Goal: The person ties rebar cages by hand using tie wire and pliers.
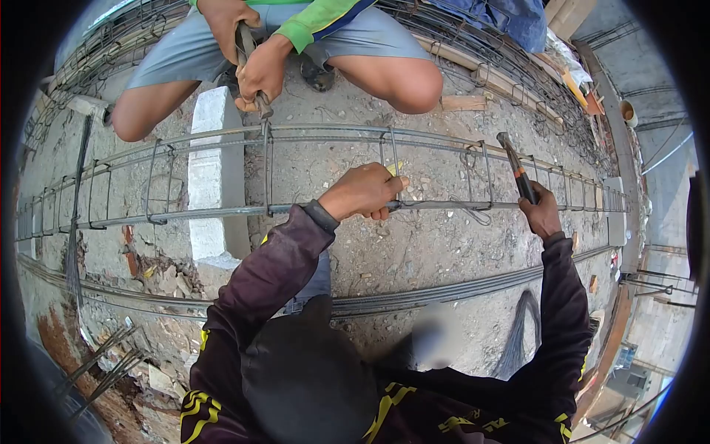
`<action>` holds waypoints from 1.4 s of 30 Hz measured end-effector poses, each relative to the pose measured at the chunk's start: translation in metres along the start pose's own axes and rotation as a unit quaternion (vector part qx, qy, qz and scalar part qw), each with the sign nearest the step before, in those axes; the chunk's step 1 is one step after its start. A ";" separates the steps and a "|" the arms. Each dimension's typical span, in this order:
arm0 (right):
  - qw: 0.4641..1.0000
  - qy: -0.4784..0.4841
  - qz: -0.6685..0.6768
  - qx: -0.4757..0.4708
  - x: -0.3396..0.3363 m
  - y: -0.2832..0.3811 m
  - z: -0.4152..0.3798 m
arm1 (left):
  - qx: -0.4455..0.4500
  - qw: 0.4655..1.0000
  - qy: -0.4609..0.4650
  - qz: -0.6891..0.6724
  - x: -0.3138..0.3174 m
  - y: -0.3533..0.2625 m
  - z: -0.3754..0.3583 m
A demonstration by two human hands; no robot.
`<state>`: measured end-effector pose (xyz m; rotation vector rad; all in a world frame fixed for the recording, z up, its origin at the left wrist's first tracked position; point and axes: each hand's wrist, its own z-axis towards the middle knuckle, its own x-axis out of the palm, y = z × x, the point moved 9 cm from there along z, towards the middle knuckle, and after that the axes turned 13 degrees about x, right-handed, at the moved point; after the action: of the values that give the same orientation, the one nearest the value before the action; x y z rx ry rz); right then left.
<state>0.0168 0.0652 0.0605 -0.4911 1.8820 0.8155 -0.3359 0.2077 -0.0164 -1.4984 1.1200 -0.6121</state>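
Across the middle lies a long rebar cage [318,210] of thin steel bars and square stirrups. My left hand [361,191] is closed on its near bar beside a stirrup [392,148], and a small yellow piece [395,169] shows by the fingers. In my right hand [542,212] are pincers [519,169] with black and orange grips, their metal head pointing away over the cage. A thin loop of tie wire [473,213] hangs at the near bar between my hands.
Opposite, a co-worker's hands [259,70] hold a metal tool [245,48] over the far bar. A white block [209,174] stands under the cage at left. Loose bars [451,292] and wire bundles [520,337] lie nearby. A dark cap [307,370] fills the bottom.
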 end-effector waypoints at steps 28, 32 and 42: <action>0.836 -0.227 -0.427 -0.258 0.011 0.193 -0.163 | -0.017 0.999 -0.020 -0.037 0.000 0.005 0.002; 0.843 -0.240 -0.406 -0.258 0.014 0.185 -0.160 | -0.012 0.999 -0.021 -0.030 0.000 0.004 0.002; 0.834 -0.253 -0.406 -0.275 0.011 0.194 -0.161 | -0.016 0.999 -0.024 -0.025 0.001 0.008 0.004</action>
<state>-0.2148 0.0828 0.1589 -1.1963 0.7777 0.7720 -0.3347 0.2095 -0.0249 -1.5646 1.0623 -0.5921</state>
